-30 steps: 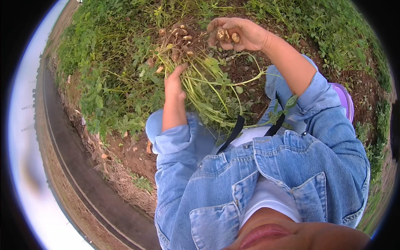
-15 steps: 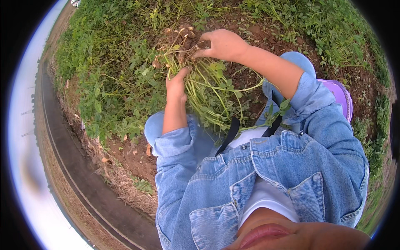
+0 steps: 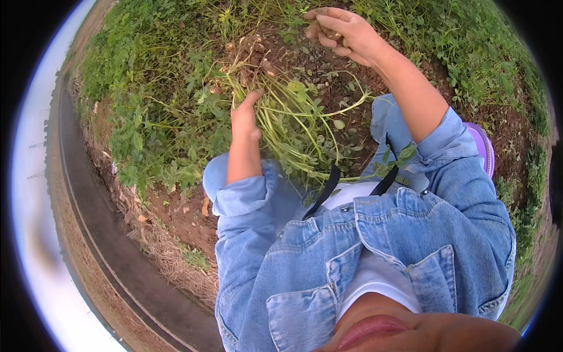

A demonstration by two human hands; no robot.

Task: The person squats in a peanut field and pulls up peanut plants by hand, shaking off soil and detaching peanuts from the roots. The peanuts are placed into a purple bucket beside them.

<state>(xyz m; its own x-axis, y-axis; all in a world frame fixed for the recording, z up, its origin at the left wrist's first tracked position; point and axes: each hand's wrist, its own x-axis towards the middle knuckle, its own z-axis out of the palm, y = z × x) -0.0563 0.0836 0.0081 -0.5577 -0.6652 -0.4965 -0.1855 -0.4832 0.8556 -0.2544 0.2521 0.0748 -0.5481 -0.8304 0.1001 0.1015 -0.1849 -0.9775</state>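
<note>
My left hand (image 3: 245, 119) is wrapped round the stems of an uprooted peanut plant (image 3: 284, 138), just below its roots. Its soil-covered root clump (image 3: 251, 67), with pale pods hanging from it, points away from me. The leafy stems trail back toward my lap. Up and to the right, apart from the roots, my right hand (image 3: 355, 40) is raised over the soil with its fingers curled inward. Something small and brownish seems to lie in those fingers, but I cannot make it out.
Low green plants (image 3: 158, 117) grow thickly to the left, and more foliage (image 3: 463, 41) stands at the far right. Reddish-brown soil (image 3: 346, 88) lies between them. A purple shoe (image 3: 481, 146) shows by my right side. A dark paved road (image 3: 111, 217) runs along the left.
My right hand has left the root clump and moved up and to the right, its fingers now curled. My left hand keeps its hold on the stems, almost in place.
</note>
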